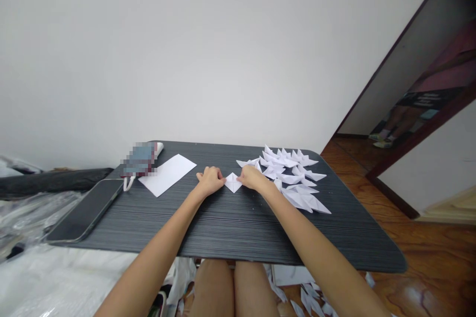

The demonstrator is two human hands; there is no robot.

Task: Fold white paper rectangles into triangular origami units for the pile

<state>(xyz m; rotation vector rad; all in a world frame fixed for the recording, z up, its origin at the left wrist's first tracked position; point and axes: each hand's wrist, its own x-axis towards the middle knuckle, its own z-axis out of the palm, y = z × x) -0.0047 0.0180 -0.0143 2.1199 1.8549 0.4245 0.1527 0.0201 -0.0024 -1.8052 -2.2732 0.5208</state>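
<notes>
A small white folded paper (233,184) with crease lines, diamond-shaped, lies on the dark table (238,230) between my hands. My left hand (211,181) pinches its left corner, fingers closed. At the opposite corner, my right hand (253,178) is closed on the paper too. Several folded paper boats (286,163) are crowded together just right of my right hand, which partly hides the nearest ones. To the left of my left hand is a flat stack of white paper (169,174).
At the table's left edge lie a dark phone (87,210) and a second device (139,159) with a white cable (128,183), its screen blurred. A white wall (238,59) stands behind. Paper scraps (310,299) litter the floor. Another person's legs (399,119) show at the right.
</notes>
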